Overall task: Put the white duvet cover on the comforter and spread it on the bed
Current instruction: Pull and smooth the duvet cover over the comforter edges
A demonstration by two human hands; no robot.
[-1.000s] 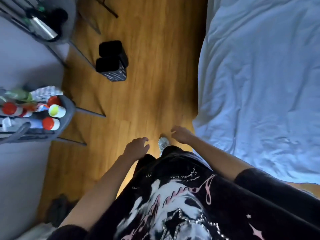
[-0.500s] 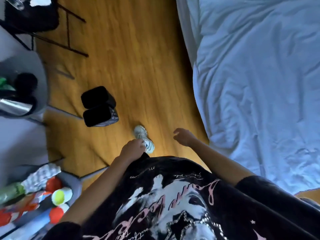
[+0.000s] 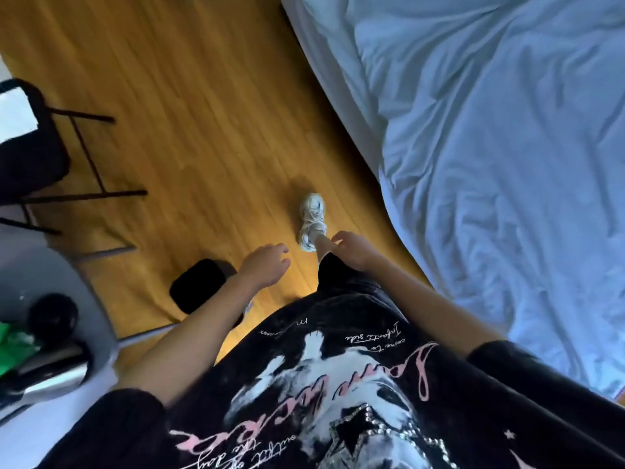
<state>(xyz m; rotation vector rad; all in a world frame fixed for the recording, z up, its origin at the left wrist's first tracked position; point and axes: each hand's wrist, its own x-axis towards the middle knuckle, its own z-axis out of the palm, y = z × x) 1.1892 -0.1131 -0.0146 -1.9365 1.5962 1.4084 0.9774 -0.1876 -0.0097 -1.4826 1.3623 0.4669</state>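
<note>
The white duvet cover (image 3: 490, 157) lies rumpled over the bed on the right, its edge hanging down toward the wooden floor. I stand beside the bed, looking down. My left hand (image 3: 265, 267) hangs in front of my body over the floor, fingers loosely apart, holding nothing. Just right of it, my right hand (image 3: 353, 248) is also empty with curled fingers, a short way left of the cover's edge and not touching it. The comforter itself cannot be told apart from the cover.
My foot in a white sneaker (image 3: 311, 221) steps forward on the wooden floor (image 3: 189, 96). A black box (image 3: 199, 289) sits on the floor near my left arm. A black-framed chair (image 3: 37, 157) stands at left, a grey round cart (image 3: 54, 333) at lower left.
The view has swung as I walk along the bed: the black box and cart slid down and left, the chair came into view, my sneaker stepped forward. Both hands stay empty.
</note>
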